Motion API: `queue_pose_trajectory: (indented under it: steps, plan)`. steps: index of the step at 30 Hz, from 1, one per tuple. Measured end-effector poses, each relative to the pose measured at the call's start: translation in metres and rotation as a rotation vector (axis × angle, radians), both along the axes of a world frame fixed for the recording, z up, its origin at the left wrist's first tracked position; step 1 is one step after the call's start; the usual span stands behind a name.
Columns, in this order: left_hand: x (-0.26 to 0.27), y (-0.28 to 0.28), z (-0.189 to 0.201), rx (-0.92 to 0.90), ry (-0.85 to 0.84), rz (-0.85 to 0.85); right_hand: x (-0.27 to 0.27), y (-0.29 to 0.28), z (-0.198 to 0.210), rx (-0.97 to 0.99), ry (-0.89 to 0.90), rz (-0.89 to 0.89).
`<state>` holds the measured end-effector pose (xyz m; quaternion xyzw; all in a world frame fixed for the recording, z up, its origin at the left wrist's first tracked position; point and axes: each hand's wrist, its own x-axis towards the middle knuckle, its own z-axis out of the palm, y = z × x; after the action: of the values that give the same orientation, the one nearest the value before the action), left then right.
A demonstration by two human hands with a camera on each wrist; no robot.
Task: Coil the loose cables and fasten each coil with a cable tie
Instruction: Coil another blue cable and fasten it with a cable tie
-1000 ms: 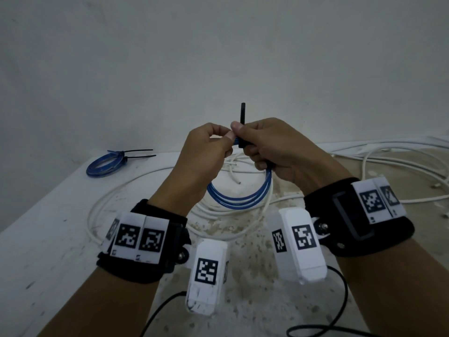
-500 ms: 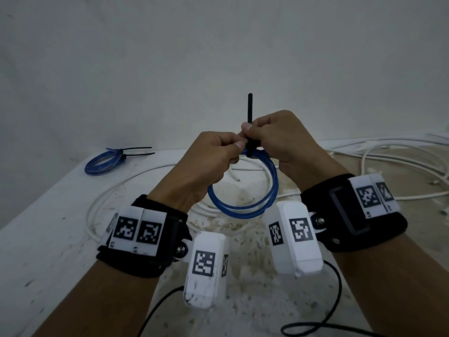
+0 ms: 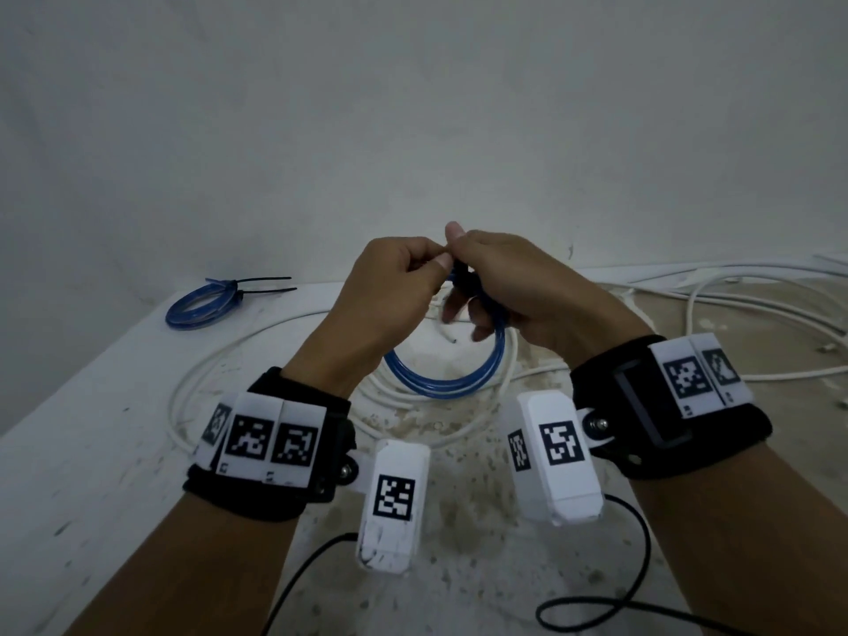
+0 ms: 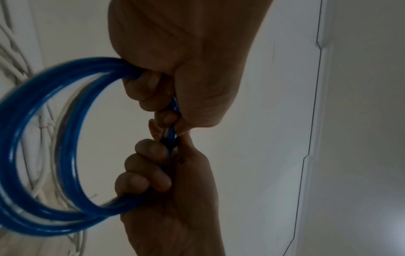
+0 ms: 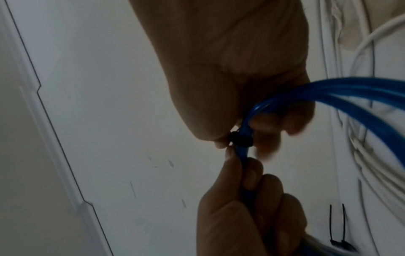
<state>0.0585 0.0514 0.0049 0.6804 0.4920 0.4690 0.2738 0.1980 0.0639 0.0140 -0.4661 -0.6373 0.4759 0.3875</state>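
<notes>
Both hands hold a blue cable coil [image 3: 440, 387] upright above the table. My left hand [image 3: 413, 273] grips the coil's top strands [image 4: 76, 64] with curled fingers. My right hand [image 3: 486, 268] meets it from the right and pinches the black cable tie [image 3: 461, 277] wrapped round the bundle. The tie's head [image 5: 241, 140] sits between the two hands, tight against the blue strands [image 5: 328, 86]. The left wrist view shows the same tie [image 4: 167, 142] between both sets of fingertips. The tie's tail is hidden by the right hand.
A tied blue coil [image 3: 202, 305] with black tie tails [image 3: 266, 286] lies at the table's far left. Loose white cables [image 3: 206, 374] loop under the hands and spread to the right [image 3: 734, 291]. Black camera leads [image 3: 596, 608] trail near me. A plain wall stands behind.
The tie's tail stood upright above the hands before; it is now out of sight behind the right hand. The coil has turned slightly and the hands have shifted a little.
</notes>
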Motion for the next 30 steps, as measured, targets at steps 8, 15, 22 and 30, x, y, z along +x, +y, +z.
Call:
queue_pose_trajectory:
  steps: [8, 15, 22, 30]
  plan:
    - [-0.001, 0.001, 0.007, -0.130, -0.294, -0.024, -0.006, 0.005, 0.002, 0.097, 0.195, -0.135]
    - [-0.005, -0.011, -0.007, -0.295, -0.731, -0.073, -0.011, 0.009, 0.004, 0.074, 0.411, -0.426]
    - [-0.015, -0.022, 0.006, -0.191, -0.851, 0.118, -0.047, -0.007, 0.003, 0.094, 0.460, -0.345]
    - [-0.047, -0.041, 0.027, -0.168, -0.834, 0.235, -0.051, -0.028, 0.019, 0.222, 0.228, -0.126]
